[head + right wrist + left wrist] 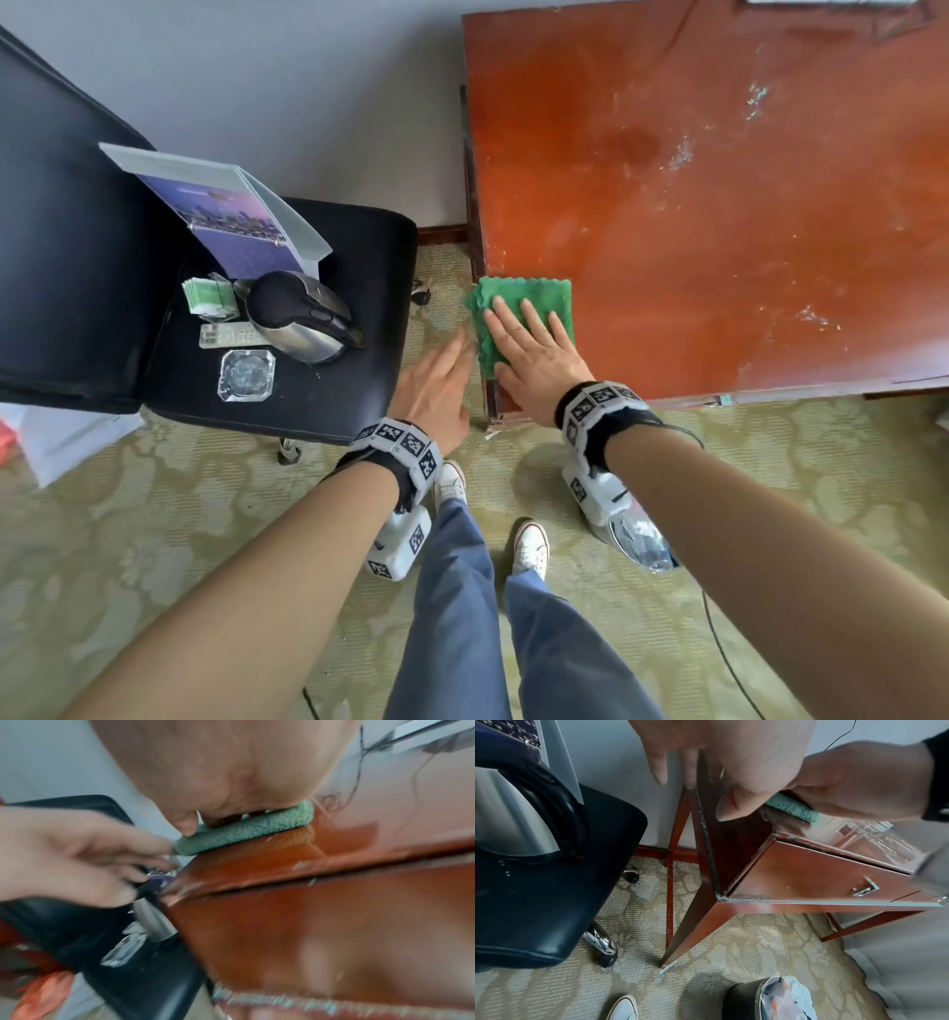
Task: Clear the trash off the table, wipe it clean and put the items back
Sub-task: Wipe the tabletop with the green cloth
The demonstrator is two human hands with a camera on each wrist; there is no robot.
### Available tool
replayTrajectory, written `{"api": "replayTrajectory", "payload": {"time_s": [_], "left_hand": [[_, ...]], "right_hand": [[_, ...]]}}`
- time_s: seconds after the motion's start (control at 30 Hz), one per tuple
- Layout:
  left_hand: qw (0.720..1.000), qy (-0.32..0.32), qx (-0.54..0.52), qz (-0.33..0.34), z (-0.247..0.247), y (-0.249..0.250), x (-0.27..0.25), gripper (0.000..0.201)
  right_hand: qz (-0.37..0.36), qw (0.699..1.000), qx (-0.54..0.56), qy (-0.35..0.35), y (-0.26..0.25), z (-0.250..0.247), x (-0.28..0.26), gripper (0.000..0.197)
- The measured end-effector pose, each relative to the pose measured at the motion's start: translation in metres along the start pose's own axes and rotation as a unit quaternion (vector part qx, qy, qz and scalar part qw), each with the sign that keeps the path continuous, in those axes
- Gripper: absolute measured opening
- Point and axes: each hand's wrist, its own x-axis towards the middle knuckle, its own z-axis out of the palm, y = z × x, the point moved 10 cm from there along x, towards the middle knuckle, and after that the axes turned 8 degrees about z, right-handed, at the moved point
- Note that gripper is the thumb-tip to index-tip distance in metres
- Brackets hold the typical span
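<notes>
The red-brown wooden table [719, 180] fills the upper right of the head view. A folded green cloth [539, 295] lies on its near left corner, overhanging the left edge slightly. My right hand [534, 354] lies flat on the cloth with fingers straight, pressing it down. My left hand [436, 380] is open just off the table's left edge, fingers pointing toward the cloth, holding nothing. In the right wrist view, the cloth [246, 829] sits under my right palm [218, 770], and my left hand [77, 852] is blurred beside it. Pale smears [683, 154] mark the tabletop.
A black chair [334, 401] on the left carries a steel kettle [298, 318], a desk calendar [231, 221], a glass ashtray [246, 375], a remote [226, 334] and green packets [208, 295]. A lined bin [777, 998] stands on the carpet by my feet. The table has a drawer [808, 874].
</notes>
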Motion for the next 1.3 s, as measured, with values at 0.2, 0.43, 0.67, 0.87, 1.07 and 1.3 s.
{"api": "replayTrajectory", "payload": {"time_s": [0.2,0.43,0.67,0.87,1.07,1.3], "left_hand": [[0.997,-0.024,0.026,0.069,-0.011,0.003,0.021,0.094],[0.982,-0.059,0.111,0.138,-0.009,0.000,0.028,0.092],[0.983,-0.061,0.096,0.143,-0.032,-0.020,0.043,0.096],[0.985,-0.040,0.106,0.131,-0.056,-0.019,0.078,0.087],[0.981,-0.074,0.130,0.126,-0.068,-0.019,0.113,0.075],[0.988,-0.066,0.111,0.087,-0.090,-0.012,0.178,0.074]], "right_hand": [[0.218,0.973,0.071,0.004,0.105,-0.043,0.039,0.068],[0.001,1.000,-0.022,-0.013,0.005,-0.026,0.042,0.068],[0.294,0.948,0.122,0.002,0.121,-0.060,0.056,0.068],[0.069,0.996,0.043,-0.024,0.015,-0.050,0.063,0.070],[0.316,0.935,0.162,0.021,0.184,-0.076,0.055,0.066],[0.376,0.911,0.167,0.033,0.240,-0.102,0.075,0.070]]}}
